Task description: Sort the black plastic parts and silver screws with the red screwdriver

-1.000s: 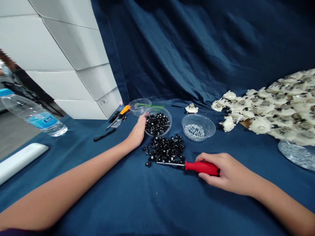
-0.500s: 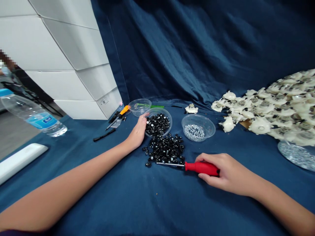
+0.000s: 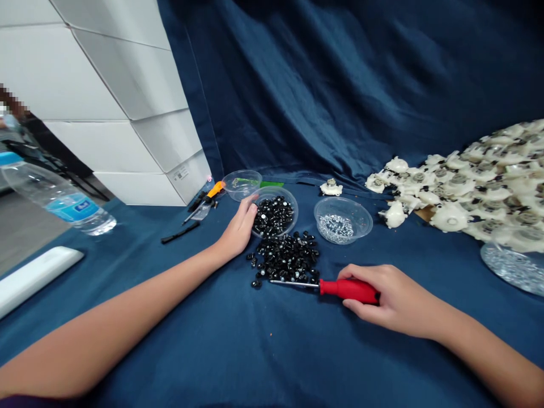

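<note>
My left hand [image 3: 239,229] is at the left side of a clear plastic bowl [image 3: 294,222] of small black parts, with its thumb over the rim and the fingers along the outside wall. The bowl tilts toward me. Just in front of it, a loose heap of the same black parts [image 3: 289,258] lies on the blue cloth. My right hand [image 3: 393,297] is closed round the red handle of a screwdriver [image 3: 351,290]. The metal shaft points left and lies along the near edge of the heap.
Another clear bowl [image 3: 343,221] holds small silver screws. White plastic housings [image 3: 451,217] pile up at the right, beside a bag of metal pieces [image 3: 512,269]. An orange-handled screwdriver [image 3: 216,190], an upright water bottle [image 3: 63,195] and white boxes [image 3: 106,147] are at the left.
My left thumb has shifted slightly at the bowl's rim. The right hand and the screwdriver have stayed in place.
</note>
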A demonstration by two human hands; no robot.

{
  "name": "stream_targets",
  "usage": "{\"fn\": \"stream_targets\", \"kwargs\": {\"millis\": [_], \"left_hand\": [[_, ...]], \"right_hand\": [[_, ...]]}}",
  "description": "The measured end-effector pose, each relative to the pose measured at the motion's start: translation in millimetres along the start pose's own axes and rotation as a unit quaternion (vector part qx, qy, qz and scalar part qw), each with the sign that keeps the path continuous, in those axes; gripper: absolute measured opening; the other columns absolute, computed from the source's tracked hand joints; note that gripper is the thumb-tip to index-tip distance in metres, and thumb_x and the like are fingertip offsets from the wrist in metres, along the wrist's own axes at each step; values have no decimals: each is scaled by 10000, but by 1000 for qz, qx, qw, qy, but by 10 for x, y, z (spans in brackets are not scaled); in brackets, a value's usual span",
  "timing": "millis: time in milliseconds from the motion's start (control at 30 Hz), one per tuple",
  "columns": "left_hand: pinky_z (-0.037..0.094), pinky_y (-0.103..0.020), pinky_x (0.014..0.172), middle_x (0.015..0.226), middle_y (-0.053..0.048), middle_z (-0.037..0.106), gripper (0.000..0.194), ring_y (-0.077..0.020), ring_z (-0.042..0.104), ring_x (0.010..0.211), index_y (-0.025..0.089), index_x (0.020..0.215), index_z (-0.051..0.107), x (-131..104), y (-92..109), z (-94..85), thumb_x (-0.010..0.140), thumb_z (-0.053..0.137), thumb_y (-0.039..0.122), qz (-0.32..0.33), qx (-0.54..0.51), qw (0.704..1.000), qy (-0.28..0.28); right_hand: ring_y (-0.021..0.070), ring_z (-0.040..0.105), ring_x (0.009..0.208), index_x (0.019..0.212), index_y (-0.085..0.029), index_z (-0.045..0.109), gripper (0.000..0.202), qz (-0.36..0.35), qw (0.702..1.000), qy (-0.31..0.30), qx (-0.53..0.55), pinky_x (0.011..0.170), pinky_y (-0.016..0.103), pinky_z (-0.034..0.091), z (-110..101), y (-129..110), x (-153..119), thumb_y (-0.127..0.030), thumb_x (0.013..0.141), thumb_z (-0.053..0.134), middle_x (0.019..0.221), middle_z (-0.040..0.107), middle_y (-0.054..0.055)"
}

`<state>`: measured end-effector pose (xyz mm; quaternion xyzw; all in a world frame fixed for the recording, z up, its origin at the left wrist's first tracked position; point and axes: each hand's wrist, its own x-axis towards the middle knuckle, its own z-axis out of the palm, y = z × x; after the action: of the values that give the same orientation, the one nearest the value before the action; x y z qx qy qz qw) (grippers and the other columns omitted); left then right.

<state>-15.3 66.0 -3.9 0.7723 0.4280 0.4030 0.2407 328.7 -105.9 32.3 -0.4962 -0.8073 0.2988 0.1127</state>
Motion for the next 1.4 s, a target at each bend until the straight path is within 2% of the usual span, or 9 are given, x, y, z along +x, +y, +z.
{"fn": "stream_targets", "kwargs": {"millis": [133, 267, 467, 700, 933, 1100, 1167, 1300, 1400], "left_hand": [[292, -487, 1347, 1636, -136, 495, 575, -285, 440, 1550, 210, 1580, 417, -39, 62, 2, 1143, 305, 566, 49, 6, 999, -15], [269, -467, 1359, 1619, -135, 513, 620, -273, 410, 1576, 196, 1538, 471, 11, -34, 18, 1141, 228, 605, 0, -10, 1000, 9], [315, -481, 1336, 1550, -124, 578, 654, -282, 477, 1523, 235, 1449, 552, 65, -196, 15, 1119, 190, 669, -43, -33, 996, 76], [317, -483, 1330, 1620, -139, 506, 606, -291, 444, 1542, 212, 1556, 436, -14, -53, 12, 1128, 335, 629, 47, -9, 999, 14], [320, -505, 1326, 1543, -122, 583, 652, -302, 480, 1516, 228, 1440, 556, 73, -233, 26, 1119, 221, 685, -52, -61, 995, 55], [296, -494, 1336, 1589, -128, 535, 607, -290, 456, 1531, 221, 1523, 483, -1, -88, 11, 1119, 337, 651, 39, -18, 999, 19], [302, -503, 1333, 1593, -133, 537, 633, -299, 460, 1528, 218, 1535, 477, -5, -51, 7, 1102, 378, 670, 48, -28, 998, 8], [323, -541, 1320, 1540, -123, 616, 732, -332, 494, 1508, 209, 1423, 609, 58, -118, 13, 1056, 327, 776, -34, -129, 991, 30], [410, -567, 1259, 1441, -104, 706, 750, -346, 579, 1431, 207, 1353, 682, 92, -174, 24, 1046, 317, 786, -97, -212, 972, 22]], "right_hand": [[166, 645, 715, 1171, -336, 685, 181, 1, 1000, 1, 2, 672, 298, 431, -1, -4, 6, -325, 992, 669, 916, 752, -41], [166, 653, 722, 1178, -333, 686, 184, 1, 1000, -1, 5, 674, 300, 434, -2, 6, 5, -335, 995, 671, 922, 757, -37], [160, 646, 712, 1168, -342, 685, 169, 2, 1000, -1, 5, 669, 299, 432, 1, 6, -1, -332, 1001, 662, 909, 749, -46], [158, 651, 720, 1161, -335, 684, 166, 1, 1000, -1, 3, 674, 298, 432, -3, -5, 1, -325, 996, 669, 914, 750, -46], [159, 653, 726, 1173, -343, 681, 178, -2, 1000, 0, 3, 682, 303, 437, 10, 14, 2, -329, 996, 669, 921, 753, -49], [155, 652, 723, 1174, -339, 679, 178, -5, 1000, 1, 3, 676, 300, 434, 23, 23, 1, -325, 997, 669, 922, 752, -50], [157, 653, 728, 1179, -341, 677, 182, -5, 1000, 1, 0, 679, 301, 435, 22, 24, 0, -327, 998, 667, 928, 752, -49], [163, 657, 733, 1177, -342, 677, 176, -3, 1000, -1, -1, 690, 304, 443, 15, 27, 3, -342, 1001, 666, 923, 752, -45], [164, 657, 726, 1177, -337, 681, 179, -1, 1000, -3, 0, 688, 305, 446, 10, 21, 5, -338, 998, 669, 917, 754, -41]]}}
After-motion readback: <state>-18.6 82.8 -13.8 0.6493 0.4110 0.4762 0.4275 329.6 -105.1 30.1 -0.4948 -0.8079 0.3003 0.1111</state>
